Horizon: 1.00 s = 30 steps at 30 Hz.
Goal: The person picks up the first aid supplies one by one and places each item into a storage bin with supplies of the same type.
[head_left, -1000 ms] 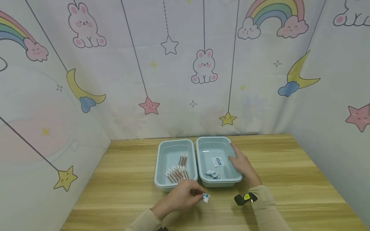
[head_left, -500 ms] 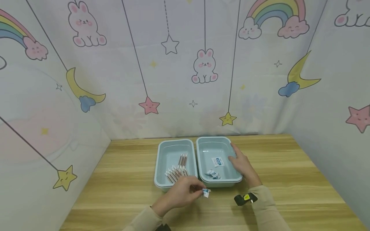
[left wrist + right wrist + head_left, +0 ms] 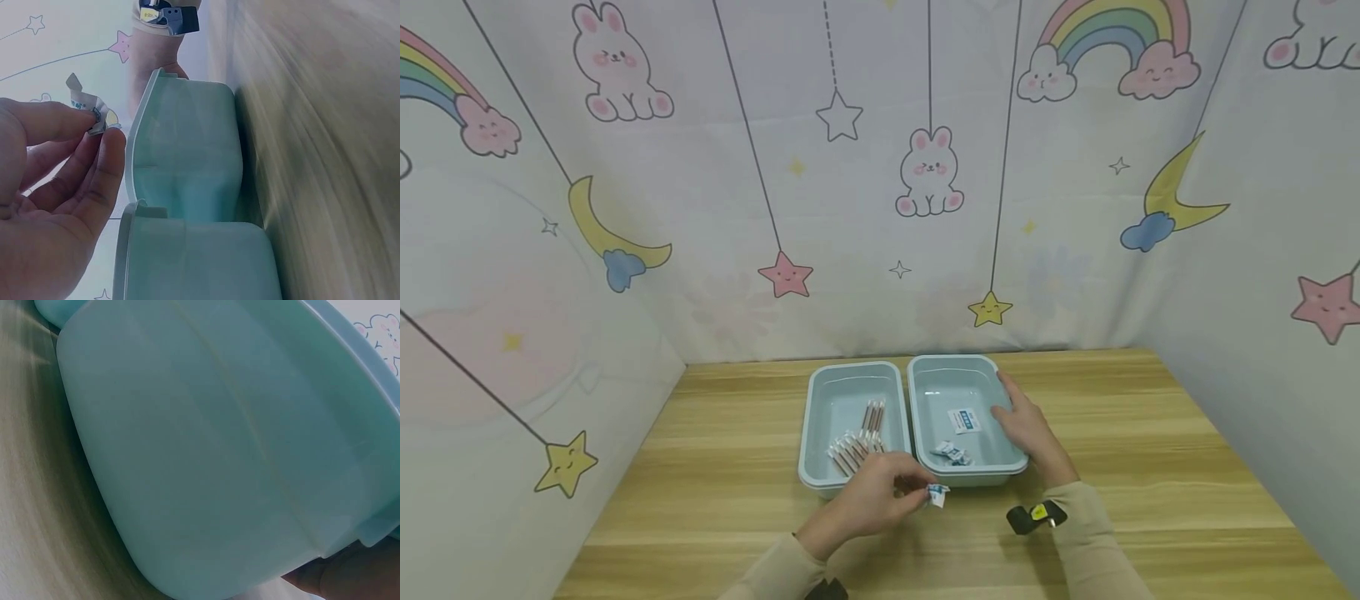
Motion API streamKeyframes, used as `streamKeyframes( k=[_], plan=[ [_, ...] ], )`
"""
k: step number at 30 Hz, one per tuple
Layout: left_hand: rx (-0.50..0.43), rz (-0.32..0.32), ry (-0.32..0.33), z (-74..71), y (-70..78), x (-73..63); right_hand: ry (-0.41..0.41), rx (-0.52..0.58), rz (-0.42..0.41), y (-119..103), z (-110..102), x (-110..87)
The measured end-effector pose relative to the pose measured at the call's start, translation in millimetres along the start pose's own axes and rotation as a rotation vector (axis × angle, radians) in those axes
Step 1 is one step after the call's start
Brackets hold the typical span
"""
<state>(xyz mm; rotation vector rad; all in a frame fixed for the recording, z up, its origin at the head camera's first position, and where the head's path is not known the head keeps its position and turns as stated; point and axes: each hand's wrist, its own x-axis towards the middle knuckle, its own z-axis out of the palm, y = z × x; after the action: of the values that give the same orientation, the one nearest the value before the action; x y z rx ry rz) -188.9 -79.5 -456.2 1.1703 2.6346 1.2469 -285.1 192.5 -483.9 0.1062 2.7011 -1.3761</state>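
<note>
My left hand point(image 3: 874, 497) pinches a crumpled white-and-blue sachet point(image 3: 937, 495) between thumb and fingers, in front of two light blue plastic bins. In the left wrist view the crumpled sachet point(image 3: 87, 105) sticks out past the fingertips, above the level of the bin rims. My right hand point(image 3: 1030, 429) holds the right bin point(image 3: 951, 387) by its right side, thumb inside the rim and fingers outside. A flat sachet point(image 3: 965, 421) and crumpled sachets point(image 3: 952, 453) lie in that bin. Several brown-stemmed cotton swabs point(image 3: 850, 452) lie in the left bin point(image 3: 846, 396), partly hidden behind my left hand.
Both bins stand side by side on a wood-grain table point(image 3: 737, 442). A printed curtain point(image 3: 880, 208) closes off the back and sides. A black wrist strap piece point(image 3: 1036, 517) juts out by the right sleeve.
My left hand has risen slightly toward the bins' front edges, carrying the crumpled sachet with it. The right hand keeps its hold on the bin, and the bins' contents look unchanged.
</note>
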Motion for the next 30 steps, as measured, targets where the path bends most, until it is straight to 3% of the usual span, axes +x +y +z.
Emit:
streamKeyframes(
  k=[16,30],
  plan=[
    [0.019,-0.018,0.068,-2.7,-0.2,11.6,0.005,-0.012,-0.003,2.3,0.6,0.8],
    [0.010,-0.015,0.079,-3.5,2.6,15.5,0.001,-0.008,0.007,2.6,0.7,2.5]
  ],
)
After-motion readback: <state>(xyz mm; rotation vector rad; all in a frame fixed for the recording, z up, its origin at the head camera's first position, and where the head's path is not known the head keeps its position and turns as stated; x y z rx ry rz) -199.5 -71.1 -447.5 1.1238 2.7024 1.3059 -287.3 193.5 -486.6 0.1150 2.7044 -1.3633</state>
